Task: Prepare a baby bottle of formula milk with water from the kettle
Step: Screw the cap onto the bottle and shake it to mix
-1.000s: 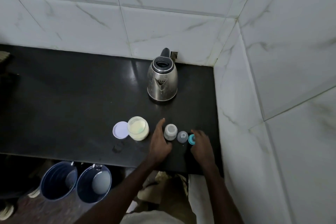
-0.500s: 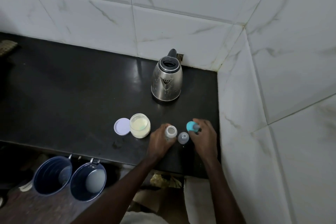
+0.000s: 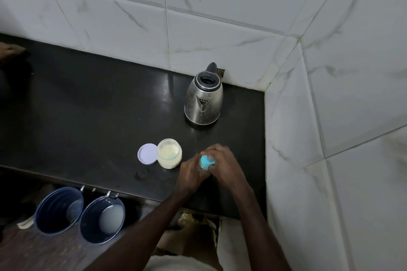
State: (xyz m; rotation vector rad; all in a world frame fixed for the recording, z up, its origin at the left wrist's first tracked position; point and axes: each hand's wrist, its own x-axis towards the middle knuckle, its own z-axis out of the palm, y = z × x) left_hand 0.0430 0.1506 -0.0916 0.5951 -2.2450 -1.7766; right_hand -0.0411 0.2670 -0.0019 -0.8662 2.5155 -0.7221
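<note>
Baby bottle (image 3: 203, 164) w/ teal collar (image 3: 207, 159), near tabletop (image 3: 88, 105) edge.
Left hand (image 3: 190, 174) clamps body, right hand (image 3: 224, 165) clamps collar; light, likely slick plastic — hold low.

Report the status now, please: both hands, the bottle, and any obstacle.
Left hand grips baby bottle; right hand on its blue collar. Open formula jar close at left. Kettle stands behind, untouched.

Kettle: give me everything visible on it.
The kettle is a stainless-steel electric type, its shiny body smudged and spotted. It has a black lid ring, a black handle toward the tiled wall and a perforated spout facing the camera. It stands upright on the dark countertop near the back corner, lid closed. Neither hand touches it.
</note>
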